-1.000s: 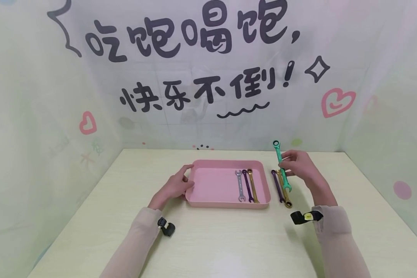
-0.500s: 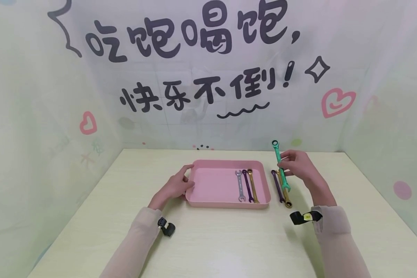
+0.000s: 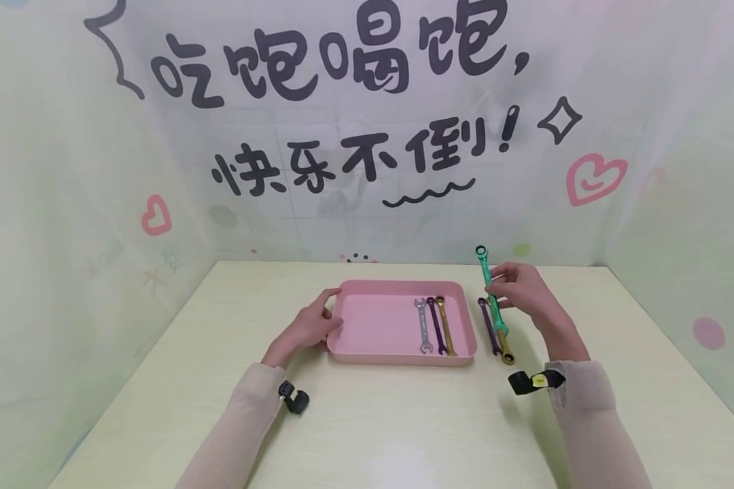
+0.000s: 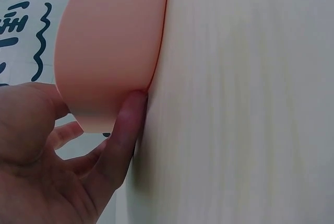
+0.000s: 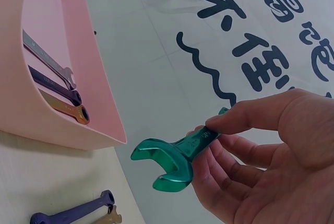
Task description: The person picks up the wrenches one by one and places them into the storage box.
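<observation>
In the head view my right hand (image 3: pixel 522 288) pinches a green combination wrench (image 3: pixel 491 288) between thumb and fingers, above the table and right of the pink tray (image 3: pixel 367 360). Its ring end points up and away; the open end (image 5: pixel 169 164) shows close up in the right wrist view. Below it on the table lie a purple wrench (image 3: pixel 489 326) and a gold wrench (image 3: pixel 506 350), partly covered by the green one. My left hand (image 3: pixel 308 326) grips the tray's left end. Inside the tray, at its right side, a silver wrench (image 3: pixel 424 326), a purple wrench (image 3: pixel 437 327) and a gold wrench (image 3: pixel 445 326) lie side by side.
The pale wooden table (image 3: pixel 367 421) reaches back to a printed curtain (image 3: pixel 342 231) with large dark lettering. More curtain hangs at both sides. A small black wrist camera (image 3: pixel 293 399) sits at the left cuff, another (image 3: pixel 529 382) at the right cuff.
The green wrench has shifted slightly left in my right hand, its lower end now over the gold wrench on the table. My left hand and the tray stay put.
</observation>
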Motion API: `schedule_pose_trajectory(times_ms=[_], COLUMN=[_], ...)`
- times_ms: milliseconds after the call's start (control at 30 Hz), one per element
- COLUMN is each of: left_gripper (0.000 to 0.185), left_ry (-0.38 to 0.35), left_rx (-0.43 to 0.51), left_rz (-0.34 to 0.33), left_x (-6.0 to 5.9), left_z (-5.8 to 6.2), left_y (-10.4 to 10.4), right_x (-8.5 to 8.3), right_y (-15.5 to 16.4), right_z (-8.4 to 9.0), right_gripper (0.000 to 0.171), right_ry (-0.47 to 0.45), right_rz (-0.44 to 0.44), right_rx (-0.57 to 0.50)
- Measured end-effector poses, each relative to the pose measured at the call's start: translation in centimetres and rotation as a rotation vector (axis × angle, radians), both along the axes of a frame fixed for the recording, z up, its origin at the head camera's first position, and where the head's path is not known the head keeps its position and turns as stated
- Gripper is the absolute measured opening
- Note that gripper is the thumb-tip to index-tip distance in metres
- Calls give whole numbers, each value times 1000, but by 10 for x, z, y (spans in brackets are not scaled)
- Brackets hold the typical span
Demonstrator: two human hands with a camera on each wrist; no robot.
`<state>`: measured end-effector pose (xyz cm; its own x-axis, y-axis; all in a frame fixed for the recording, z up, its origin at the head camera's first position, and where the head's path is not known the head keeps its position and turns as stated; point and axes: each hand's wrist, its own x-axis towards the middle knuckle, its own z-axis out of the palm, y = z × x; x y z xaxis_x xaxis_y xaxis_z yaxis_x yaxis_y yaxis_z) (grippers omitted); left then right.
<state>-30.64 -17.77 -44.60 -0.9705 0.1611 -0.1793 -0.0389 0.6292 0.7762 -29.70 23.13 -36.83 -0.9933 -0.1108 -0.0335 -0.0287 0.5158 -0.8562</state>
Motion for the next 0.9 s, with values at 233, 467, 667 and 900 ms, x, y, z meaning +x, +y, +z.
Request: schedule_pose_trajectory(times_ms=[233,467,667,900], left_gripper=[69,69,68,68], left_ry=[25,20,19,18], left_rx=[-2,-5,-4,-6], left_rz=[-13,-5,0,-1], left_x=[1,2,3,3], left_z=[0,0,1,3], left_y=[2,1,2,2], right_x=[0,0,0,-1], right_y=[-1,-2,-1,0], right_z=[1,0,1,0], right_gripper=[42,43,43,45], right_ry=[-4,-9,-9,-9], right_rz=[8,16,8,2], right_rx=[0,0,-4,-15])
